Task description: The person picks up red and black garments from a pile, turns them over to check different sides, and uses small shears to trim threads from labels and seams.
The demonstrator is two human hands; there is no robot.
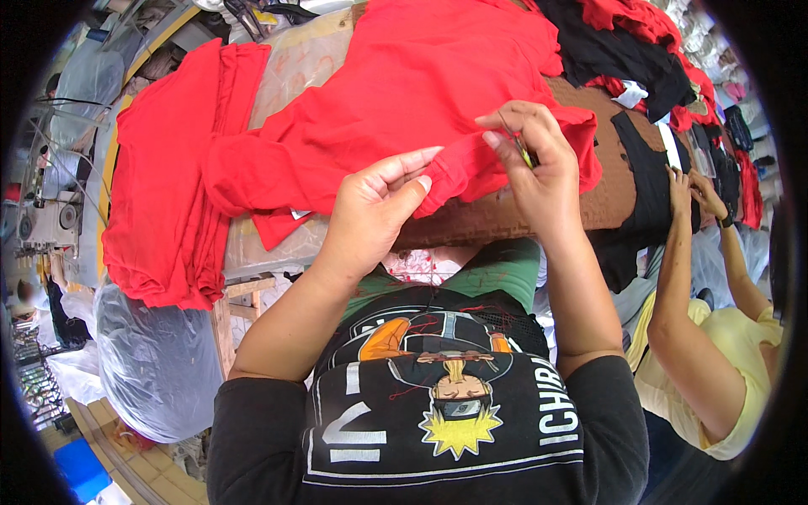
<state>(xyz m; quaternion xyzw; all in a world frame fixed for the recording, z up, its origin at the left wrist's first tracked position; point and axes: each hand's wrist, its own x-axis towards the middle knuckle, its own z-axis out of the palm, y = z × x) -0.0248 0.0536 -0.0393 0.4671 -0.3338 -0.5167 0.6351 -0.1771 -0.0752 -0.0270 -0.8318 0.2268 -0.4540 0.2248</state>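
Observation:
A red knit garment [421, 93] lies spread across the table in front of me, with its near part lifted toward me. My left hand [379, 198] is closed on the garment's folded edge, pinching it between thumb and fingers. Close to that edge, on its right, my right hand [539, 164] is closed around a small pair of thread snips. Only a yellowish bit and a thin dark part of the snips [527, 156] show between the fingers; the rest is hidden. A pile of folded red garments [168, 177] hangs over the table's left end.
To the right, a co-worker in a yellow shirt [686, 387] has both hands on a black cloth [641, 177]. Black and red garments [619, 55] are heaped at the far right. A filled clear plastic bag [156, 362] stands below the left pile, beside a wooden frame [223, 337].

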